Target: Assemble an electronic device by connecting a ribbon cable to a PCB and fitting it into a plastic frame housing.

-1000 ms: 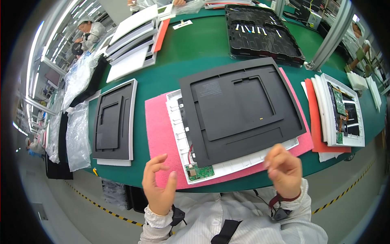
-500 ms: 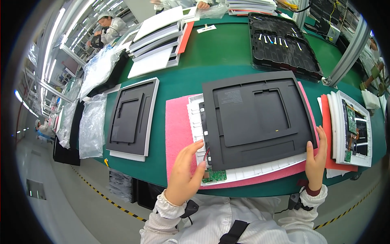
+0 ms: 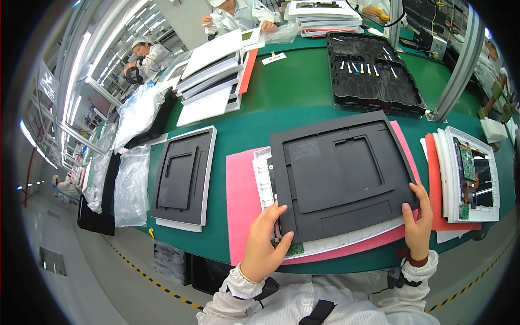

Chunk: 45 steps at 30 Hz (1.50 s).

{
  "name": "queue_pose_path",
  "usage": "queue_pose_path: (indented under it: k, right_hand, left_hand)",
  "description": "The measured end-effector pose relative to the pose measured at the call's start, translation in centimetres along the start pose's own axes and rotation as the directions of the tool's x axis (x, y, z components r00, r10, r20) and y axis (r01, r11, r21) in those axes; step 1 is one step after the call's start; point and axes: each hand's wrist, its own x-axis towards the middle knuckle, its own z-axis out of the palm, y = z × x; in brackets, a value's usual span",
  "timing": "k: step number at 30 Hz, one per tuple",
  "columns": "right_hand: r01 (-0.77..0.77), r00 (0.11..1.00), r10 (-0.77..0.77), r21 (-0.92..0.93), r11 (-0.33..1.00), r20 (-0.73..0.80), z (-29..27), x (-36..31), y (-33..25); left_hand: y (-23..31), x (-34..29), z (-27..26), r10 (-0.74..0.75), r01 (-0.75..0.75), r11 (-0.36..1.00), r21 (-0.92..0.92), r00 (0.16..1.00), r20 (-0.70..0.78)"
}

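A flat black back cover (image 3: pixel 338 208) with a recessed panel lies tilted over a white frame (image 3: pixel 264 176), not squarely in line with it. My left hand (image 3: pixel 265 241) holds the cover's lower left edge, thumb near the bottom corner. My right hand (image 3: pixel 418 225) grips its lower right edge, with the thumb on top and the fingers along the side. Part of a green circuit board (image 3: pixel 295 249) and a thin red wire show by the left fingers. Most of the frame is hidden under the cover. Both rest on a pink foam sheet (image 3: pixel 242 206).
On the green table, a similar black-and-white unit (image 3: pixel 184 176) lies to the left. Several white frames (image 3: pixel 447 173) with an exposed circuit board stack at right. A black tray (image 3: pixel 374 89) stands behind, near a metal post (image 3: pixel 457 67). Another stack (image 3: pixel 214 76) and co-workers are farther back.
The view has tipped up, showing more of the co-workers. The black cover has shifted slightly left over the white frame, hiding more of its left side and the circuit board.
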Motion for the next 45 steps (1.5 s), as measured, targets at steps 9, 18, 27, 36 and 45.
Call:
queue_pose_path:
  k: [9, 18, 27, 36, 45]
  right_hand:
    - [0.049, 0.999, -0.048, 0.069, 0.996, -0.016, -0.2, -0.4, -0.5]
    - [0.047, 0.996, -0.049, 0.041, 0.998, 0.068, 0.1, -0.7, -1.3]
    - [0.079, 0.993, -0.073, -0.059, 0.995, 0.090, 0.3, -1.2, -1.4]
    - [0.099, 0.995, -0.095, -0.154, 0.983, 0.035, 0.6, -1.5, -1.0]
    - [0.154, 0.988, -0.150, -0.122, 0.980, 0.047, 1.4, -1.4, -1.4]
  left_hand:
    - [1.6, -2.9, -0.9, 0.089, -0.083, 0.993, 0.080, 0.993, -0.078]
    - [0.5, -4.1, -1.1, -0.006, 0.004, 0.999, -0.038, 0.998, -0.054]
    - [0.0, -4.3, -0.7, 0.005, -0.005, 1.000, 0.016, 0.999, -0.031]
    - [-0.6, -4.4, 0.6, 0.066, -0.062, 0.979, 0.195, 0.998, -0.017]
    - [-0.4, -4.7, 0.5, 0.048, -0.038, 0.980, 0.198, 0.998, -0.046]
